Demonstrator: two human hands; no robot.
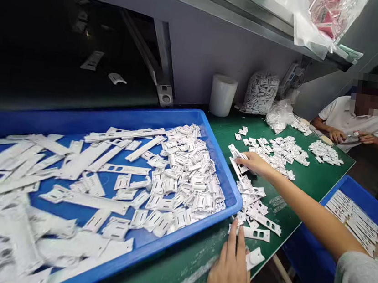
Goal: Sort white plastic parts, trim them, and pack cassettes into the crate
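My right hand (255, 162) reaches across the green table. Its fingers close on a long white plastic strip (235, 151) at the far end of a loose pile. My left hand (231, 270) is nearer, beside the tray's corner, with index and middle fingers stretched toward the pile's near edge. A short white plastic piece (255, 258) lies against its thumb side; whether the thumb touches it is unclear. Between my hands are several white strips, one with square holes (255, 233). The large blue tray (222, 150) on the left holds many long strips and small slotted pieces.
Small white pieces (286, 149) lie heaped farther back on the table (195, 257). Behind them stand a white container (222, 96), a full clear bag (260, 93) and a crumpled bag (280, 116). A co-worker (367, 122) sits far right. Another blue bin (342, 183) holds strips. A shelf overhangs.
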